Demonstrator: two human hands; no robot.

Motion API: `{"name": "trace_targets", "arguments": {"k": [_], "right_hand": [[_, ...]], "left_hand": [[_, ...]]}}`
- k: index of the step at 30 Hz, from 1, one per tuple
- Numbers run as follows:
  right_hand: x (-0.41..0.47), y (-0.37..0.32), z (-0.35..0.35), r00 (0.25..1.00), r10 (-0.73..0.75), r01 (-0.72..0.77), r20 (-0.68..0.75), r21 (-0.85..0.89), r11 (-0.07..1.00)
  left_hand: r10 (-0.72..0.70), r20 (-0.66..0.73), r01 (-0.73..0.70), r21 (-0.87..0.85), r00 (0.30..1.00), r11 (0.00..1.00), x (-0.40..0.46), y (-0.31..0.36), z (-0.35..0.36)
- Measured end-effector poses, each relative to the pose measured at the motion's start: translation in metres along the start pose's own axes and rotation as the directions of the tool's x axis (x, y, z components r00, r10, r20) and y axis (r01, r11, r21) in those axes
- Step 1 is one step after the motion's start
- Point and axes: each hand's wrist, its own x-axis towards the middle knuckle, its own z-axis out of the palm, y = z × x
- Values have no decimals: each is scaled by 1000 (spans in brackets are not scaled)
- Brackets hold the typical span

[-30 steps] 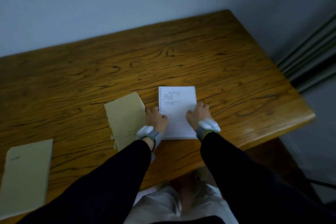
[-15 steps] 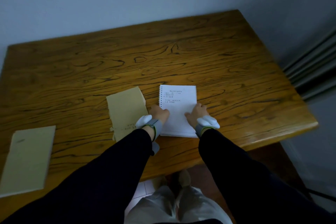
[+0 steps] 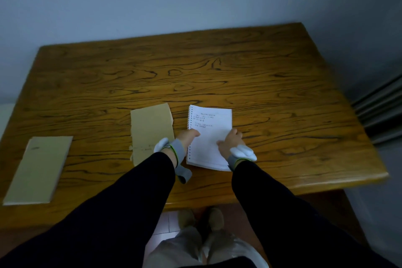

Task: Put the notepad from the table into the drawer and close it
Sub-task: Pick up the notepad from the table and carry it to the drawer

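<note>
A white spiral-bound notepad (image 3: 210, 128) with a few handwritten lines lies near the front middle of the wooden table (image 3: 239, 76), its near edge raised slightly. My left hand (image 3: 187, 137) grips its left, spiral side with the thumb on top. My right hand (image 3: 230, 140) holds its right side, thumb resting on the page. Both wrists carry grey straps with white pads. No drawer is visible from here.
A tan cardboard sheet with a torn edge (image 3: 151, 132) lies just left of the notepad. A second tan pad (image 3: 39, 167) sits at the table's front left. A grey wall stands behind; dark slats (image 3: 382, 111) are at the right. My feet (image 3: 202, 217) show below the table's front edge.
The camera has pulled back and tilted, showing more of the table. Both hands have closed onto the notepad's sides, and its near edge has come up a little.
</note>
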Motion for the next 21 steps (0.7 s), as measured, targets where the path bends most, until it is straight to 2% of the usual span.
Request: {"name": "trace_targets", "arguments": {"k": [4, 11, 15, 21], "right_hand": [[-1, 1, -2, 999, -32, 32, 4, 16, 999], [2, 10, -1, 997, -73, 73, 3, 35, 997], [0, 5, -6, 994, -100, 97, 33, 74, 993], [-10, -27, -5, 991, -121, 101, 54, 278, 955]], "left_hand": [[141, -130, -113, 197, 981, 974, -4, -10, 10], [321, -141, -295, 177, 937, 939, -12, -22, 13], [362, -118, -355, 75, 925, 932, -15, -27, 0], [367, -133, -384, -145, 921, 912, -18, -30, -41]]}}
